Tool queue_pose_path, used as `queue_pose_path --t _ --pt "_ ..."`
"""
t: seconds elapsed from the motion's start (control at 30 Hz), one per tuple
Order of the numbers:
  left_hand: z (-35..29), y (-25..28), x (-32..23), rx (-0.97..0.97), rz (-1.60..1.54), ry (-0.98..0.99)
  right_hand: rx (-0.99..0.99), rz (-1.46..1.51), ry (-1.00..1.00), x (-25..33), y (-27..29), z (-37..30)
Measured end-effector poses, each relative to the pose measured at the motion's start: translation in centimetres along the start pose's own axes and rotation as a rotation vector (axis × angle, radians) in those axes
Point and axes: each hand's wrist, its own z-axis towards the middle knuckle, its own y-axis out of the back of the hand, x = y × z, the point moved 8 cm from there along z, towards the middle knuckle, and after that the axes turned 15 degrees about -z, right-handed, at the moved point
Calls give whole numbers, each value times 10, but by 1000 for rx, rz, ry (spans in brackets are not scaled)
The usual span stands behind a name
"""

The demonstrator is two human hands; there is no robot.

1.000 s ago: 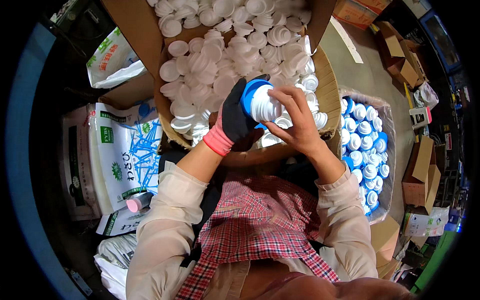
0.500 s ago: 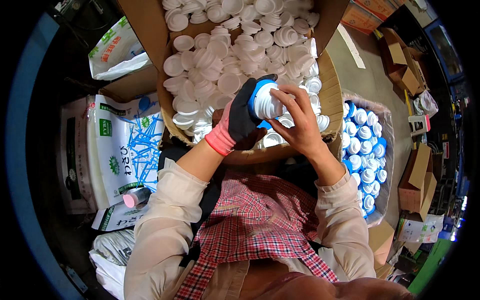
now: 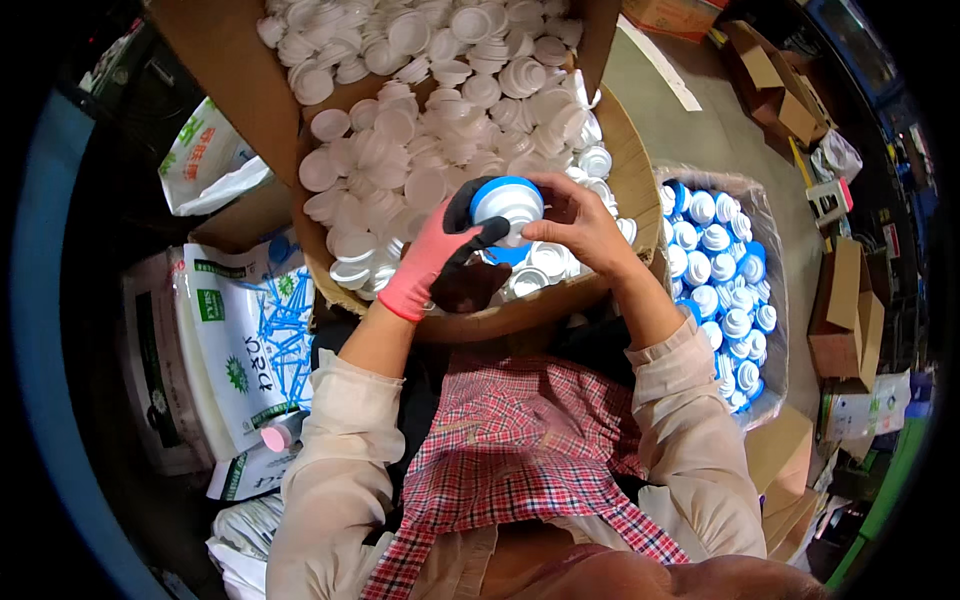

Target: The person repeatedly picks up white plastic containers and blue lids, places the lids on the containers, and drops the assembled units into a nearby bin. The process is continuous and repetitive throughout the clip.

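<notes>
A round cap (image 3: 507, 212), with a white stepped body and a blue rim, is held up over the front of a large carton. My left hand (image 3: 440, 255), in a pink glove with black fingers, is closed around its left side. Bare fingers of my right hand (image 3: 583, 232) grip it from the right, the thumb low and the fingertips partly hidden behind it. Just below the cap a blue piece (image 3: 508, 254) shows among the loose white stepped parts (image 3: 400, 135) that fill the carton.
The carton's rim (image 3: 632, 135) curves around the white parts. To the right, a lined bin (image 3: 770, 345) holds many blue-and-white caps. At left, thin blue sticks (image 3: 287, 335) lie on a printed white sack (image 3: 222, 350), near a pink-ended bottle (image 3: 277, 436). Opened cartons (image 3: 843, 315) stand farther right.
The cap has turned, its blue rim now at the top and its white stepped side lower. My left thumb now lies across its front. The whole view has shifted slightly.
</notes>
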Motion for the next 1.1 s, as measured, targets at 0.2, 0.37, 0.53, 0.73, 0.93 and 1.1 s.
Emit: queue_pose_path --t 0.2,0.37,0.53,0.73,0.93,1.1 --pt "4 30 26 -87 186 -58 -57 -157 -8 1 4 -10" --pt "4 37 50 -304 54 116 -101 -314 91 5 22 -13" --pt "6 -2 37 5 217 67 -425 -504 6 -5 104 -88" --pt "19 4 22 -123 212 53 -1061 -742 -754 -112 305 -384" --pt "20 -18 39 -58 295 130 -753 -735 -1002 -174 234 -431" --pt "15 -3 37 -103 313 167 -645 -1001 -1068 -197 224 -418"
